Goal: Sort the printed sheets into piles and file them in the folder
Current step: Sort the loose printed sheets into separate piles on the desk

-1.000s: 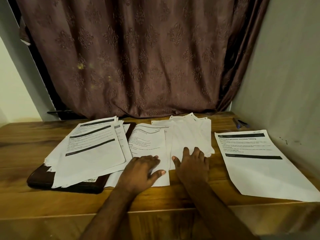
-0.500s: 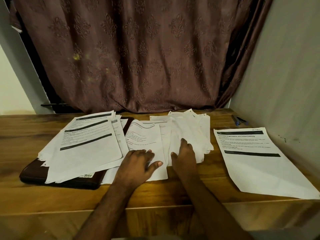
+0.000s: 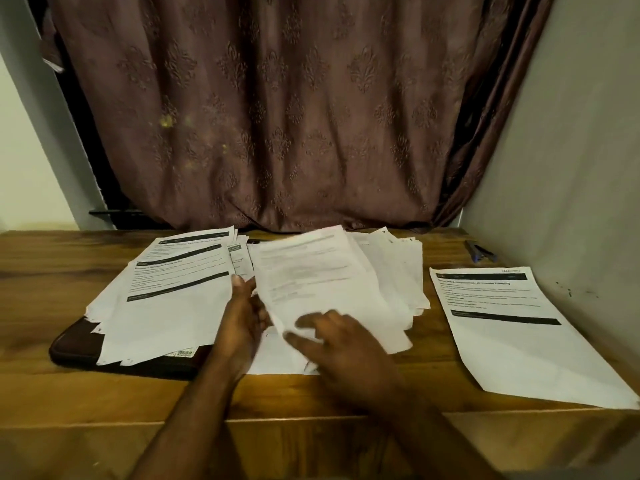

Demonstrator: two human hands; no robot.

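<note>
1. A second ago both my hands lay flat on the middle sheets; now my left hand (image 3: 244, 317) holds one lifted sheet (image 3: 322, 289) by its edge.
2. My right hand (image 3: 341, 344) is blurred, fingers spread loosely beneath it.
3. It needs a pile: left stack (image 3: 166, 299) covering the folder (image 3: 76, 344), or the single sheet (image 3: 512, 323) on the surface (image 3: 52, 271).

A wooden table (image 3: 52, 271) with warm, streaked grain fills the lower half of the view; its front edge is a paler strip. Behind it hangs a brown curtain (image 3: 277, 116) embossed with a repeating floral motif, gathered in folds at its right side. A plain grey wall (image 3: 571, 150) closes the right, a pale wall (image 3: 24, 168) the left. The light is dim and yellowish.
</note>
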